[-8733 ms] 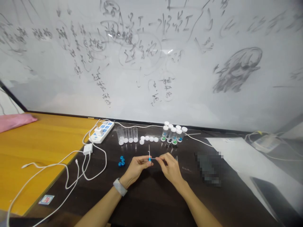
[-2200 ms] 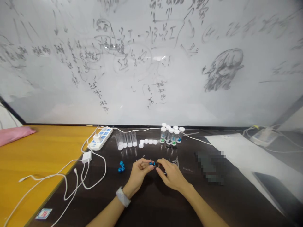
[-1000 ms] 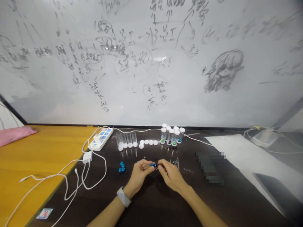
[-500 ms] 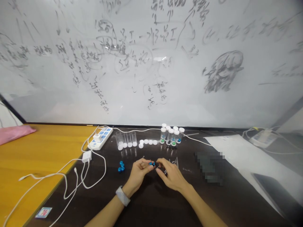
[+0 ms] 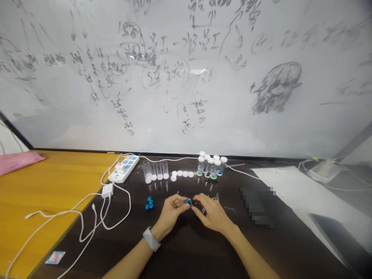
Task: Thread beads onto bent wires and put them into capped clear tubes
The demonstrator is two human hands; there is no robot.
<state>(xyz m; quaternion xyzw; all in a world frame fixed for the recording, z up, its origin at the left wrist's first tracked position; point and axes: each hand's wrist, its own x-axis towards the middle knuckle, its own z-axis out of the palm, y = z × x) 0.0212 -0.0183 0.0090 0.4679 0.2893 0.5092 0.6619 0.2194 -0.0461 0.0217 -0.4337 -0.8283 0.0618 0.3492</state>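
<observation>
Metal, judging by the shine, is the likely stuff of the small blue part (image 5: pixel 187 201), so it should prove light, stiff and rather slippery, hardly fragile but easily dropped; the sure hold is a fingertip pinch across its sides. It sits between the two hands, above the middle of the dark table (image 5: pixel 186 252), well in from the far edge along the whiteboard (image 5: pixel 174 128). The left hand (image 5: pixel 169 213) has it in a narrow grip, thumb on the near side, fingers curled beyond. The right hand (image 5: pixel 213 214) closes thumb and forefinger on a dark piece (image 5: pixel 194 202) beside it, partly hidden by the fingers. Both forearms slant inward from the table's near side, wrists low, fingertips nearly meeting. Loose blue parts (image 5: pixel 149 204) lie left of the left hand, toward the table's left edge; slim metal rods (image 5: pixel 216 197) lie just past the right hand.
</observation>
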